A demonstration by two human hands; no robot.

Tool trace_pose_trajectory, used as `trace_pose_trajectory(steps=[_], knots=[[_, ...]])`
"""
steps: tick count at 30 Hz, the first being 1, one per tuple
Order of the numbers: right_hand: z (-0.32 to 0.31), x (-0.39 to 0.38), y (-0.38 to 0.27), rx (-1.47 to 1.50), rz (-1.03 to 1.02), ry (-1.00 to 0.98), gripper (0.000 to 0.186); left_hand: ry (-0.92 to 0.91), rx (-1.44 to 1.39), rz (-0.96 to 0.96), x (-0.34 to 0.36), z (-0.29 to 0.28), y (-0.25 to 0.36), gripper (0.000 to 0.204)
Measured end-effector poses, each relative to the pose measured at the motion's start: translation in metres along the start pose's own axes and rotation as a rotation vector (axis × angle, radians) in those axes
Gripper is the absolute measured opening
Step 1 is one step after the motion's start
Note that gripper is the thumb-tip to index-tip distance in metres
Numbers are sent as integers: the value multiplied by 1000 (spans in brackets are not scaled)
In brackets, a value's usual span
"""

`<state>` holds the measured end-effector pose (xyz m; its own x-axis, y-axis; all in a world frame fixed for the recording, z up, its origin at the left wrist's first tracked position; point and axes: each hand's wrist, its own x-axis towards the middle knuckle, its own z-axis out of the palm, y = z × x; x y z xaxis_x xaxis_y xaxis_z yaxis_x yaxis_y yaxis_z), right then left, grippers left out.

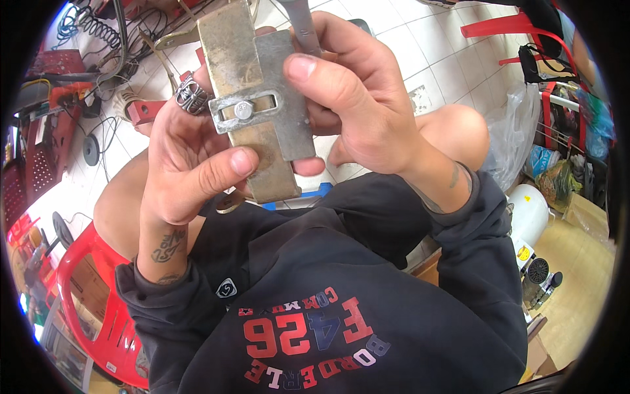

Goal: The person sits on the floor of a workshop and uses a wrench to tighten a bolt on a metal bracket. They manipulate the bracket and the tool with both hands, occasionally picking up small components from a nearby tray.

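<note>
A worn, brass-toned metal bracket (230, 52) is held up in front of my chest. Across it lies a grey slotted metal plate (283, 98), with a hex-head bolt (243, 109) sitting in the slot. My left hand (190, 164) is closed around the bracket's left side, thumb on its lower face; a chunky ring is on one finger. My right hand (367, 98) grips the slotted plate, its thumb pressing the upper right edge. A flat grey metal handle (300, 26), wrench-like, sticks up between the right fingers; its far end is out of view.
White tiles (430, 43) cover the floor. Cables (98, 29) and red perforated metal (42, 151) lie at the left. A red plastic chair (108, 315) stands lower left. On the right are a plastic bag (512, 131), a white tank (528, 213) and another red chair (499, 27).
</note>
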<state>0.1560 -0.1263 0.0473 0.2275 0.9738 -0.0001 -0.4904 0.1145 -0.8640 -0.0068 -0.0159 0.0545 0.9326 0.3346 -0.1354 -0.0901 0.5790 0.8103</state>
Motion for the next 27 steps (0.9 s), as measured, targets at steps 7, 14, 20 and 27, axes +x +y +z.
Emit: trace_pose_trajectory(steps=[7,14,20,27], knots=[[-1,-1,-3,-107,26,-5,22,37,57,-89,-5,6,8,70],[-5,-2,1,-197,-1,-3,30,-67,-156,-114,-4,-8,5,64],[-2,-5,2,-143,-11,-9,32,-81,-32,-8,-3,-13,-6,57],[-6,-5,0,-200,-29,-16,29,-99,-10,-39,-1,-19,-10,55]])
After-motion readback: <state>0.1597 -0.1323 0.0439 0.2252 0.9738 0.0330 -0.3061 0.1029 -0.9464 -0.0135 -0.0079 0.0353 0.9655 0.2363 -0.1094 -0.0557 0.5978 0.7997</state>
